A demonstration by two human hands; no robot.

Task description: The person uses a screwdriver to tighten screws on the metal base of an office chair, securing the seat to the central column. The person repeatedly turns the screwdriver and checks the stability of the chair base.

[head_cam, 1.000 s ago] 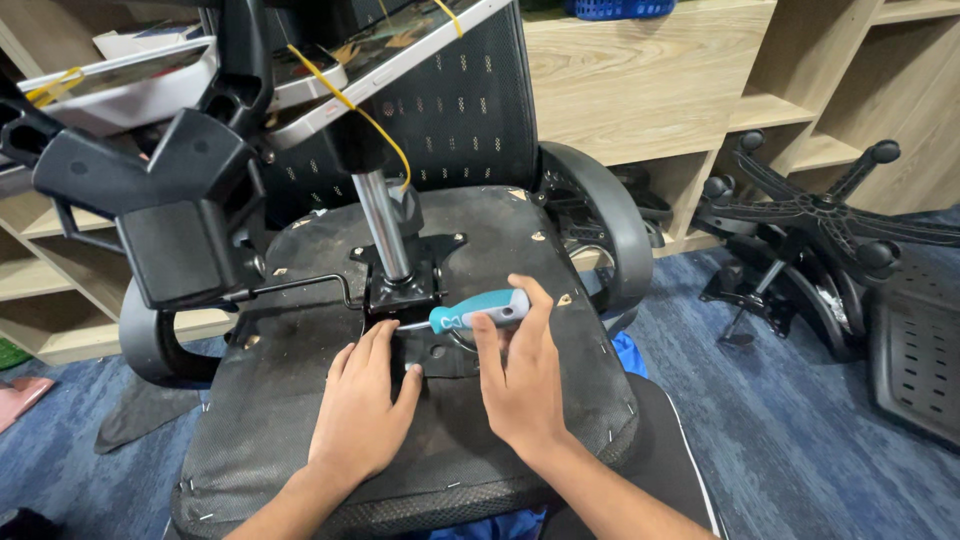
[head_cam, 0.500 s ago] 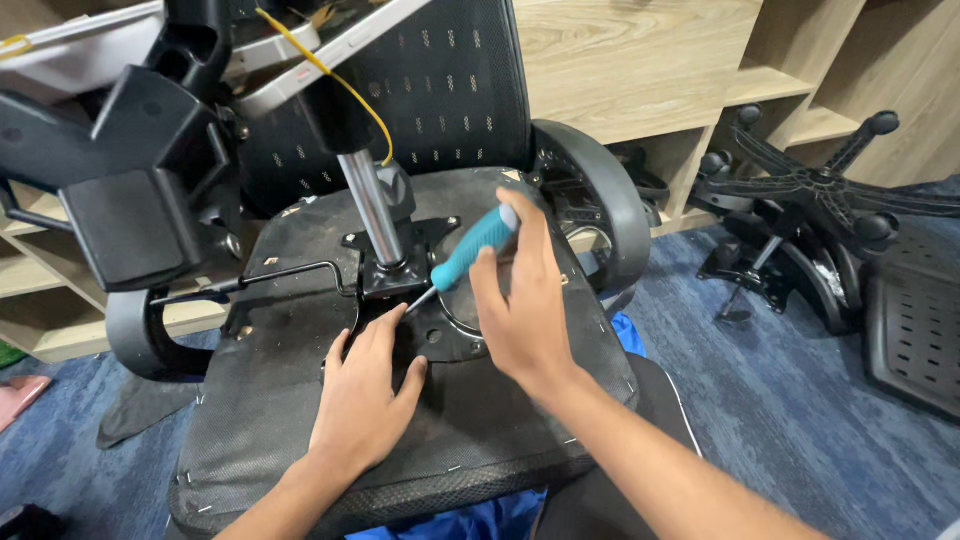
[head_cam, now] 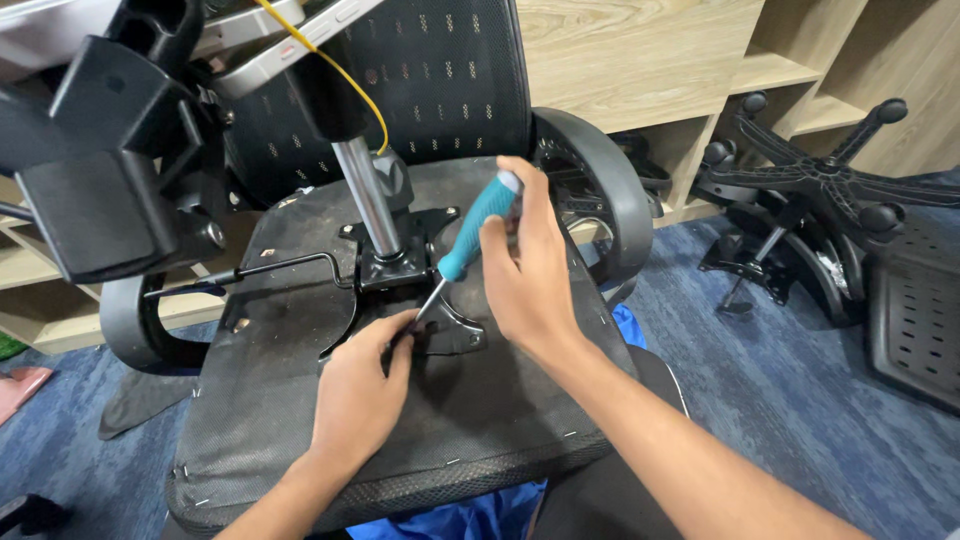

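An office chair lies upside down, its black seat underside facing me. My right hand grips a screwdriver with a teal handle, tilted so the metal tip points down-left at the black metal mechanism plate. Fingers of my left hand pinch at the screwdriver tip on that plate. A chrome gas cylinder rises from the plate's bracket just left of the tool.
A black armrest ring curves at the right of the seat, another armrest at the left. A five-star wheeled chair base lies on the blue carpet at right. Wooden shelving stands behind. A yellow cable hangs above.
The right hand raised the screwdriver from lying flat to steeply tilted, tip set on the mechanism plate. The left hand slid forward to the tip. The camera moved closer.
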